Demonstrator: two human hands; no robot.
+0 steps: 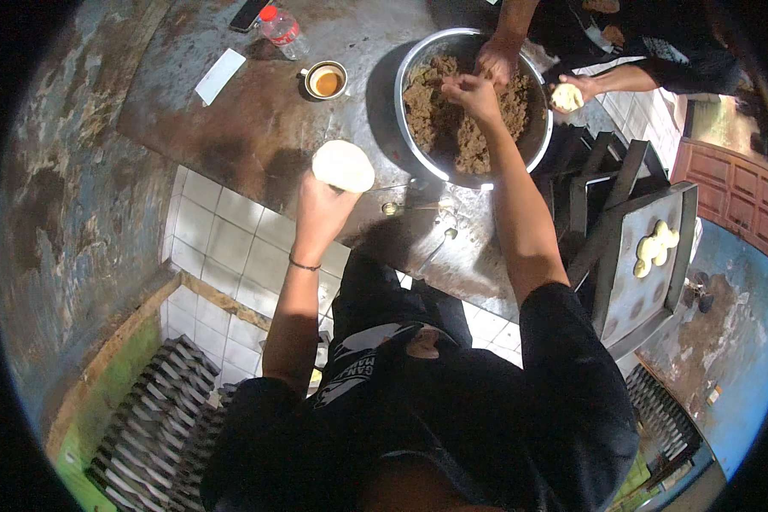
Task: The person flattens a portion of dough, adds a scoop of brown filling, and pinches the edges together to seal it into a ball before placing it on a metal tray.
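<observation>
My left hand [322,205] holds a pale, flattened round of dough [343,164] upright-cupped over the table's near part. My right hand [474,96] is over a large steel bowl [411,141] of brown crumbly filling [478,145], fingers pinched together; what they hold is too small to make out. Beside it, a co-worker's hand [497,60] reaches into the same bowl. The co-worker's other hand [576,92] holds a piece of pale dough at the bowl's right.
The stained table [188,119] bears a cup [326,81], bottle [283,34], phone [247,13], white slip [220,77] and small utensils [448,235]. Stacked dark trays stand at right, with dough pieces [657,247] on a tilted tray [631,299]. A wall [60,171] borders the left.
</observation>
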